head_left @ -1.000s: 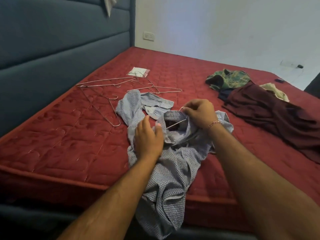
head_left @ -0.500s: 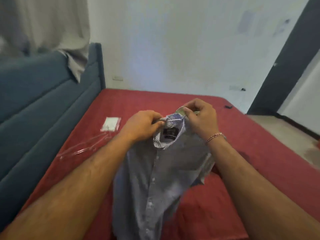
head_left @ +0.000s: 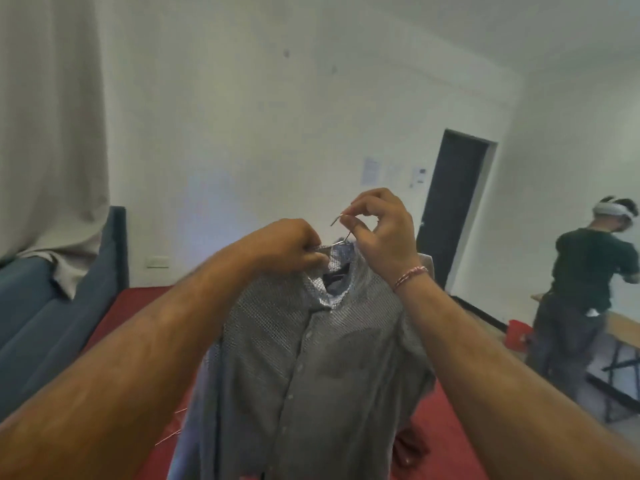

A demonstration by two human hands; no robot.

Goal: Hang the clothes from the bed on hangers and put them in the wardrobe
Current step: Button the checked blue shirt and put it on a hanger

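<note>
The grey-blue checked shirt (head_left: 304,368) hangs in the air in front of the camera, its buttoned front facing the viewer and its collar right under both hands. The right hand (head_left: 381,233) pinches the hook of a wire hanger (head_left: 341,233) between thumb and forefinger, with the other fingers curled above it; the hook rises out of the collar opening, and the rest of the hanger is hidden inside the shirt. The left hand (head_left: 287,245) is clenched on the collar edge just left of the hook, touching the fabric. A red and white thread bracelet (head_left: 410,275) circles the right wrist. The shirt and both forearms block most of the red mattress (head_left: 446,427) below; a thin strip of wire shows at the lower left of the shirt, and a dark maroon garment (head_left: 410,448) peeks out at its lower right. To the left stand a blue padded headboard (head_left: 62,327) and a pale curtain (head_left: 52,133) draped over its top. Behind is a white wall (head_left: 242,133) with a socket and some papers, then a dark doorway (head_left: 450,206). At far right another person (head_left: 581,292) in a dark top stands by a wooden table (head_left: 623,327), near a red bucket (head_left: 517,334).
</note>
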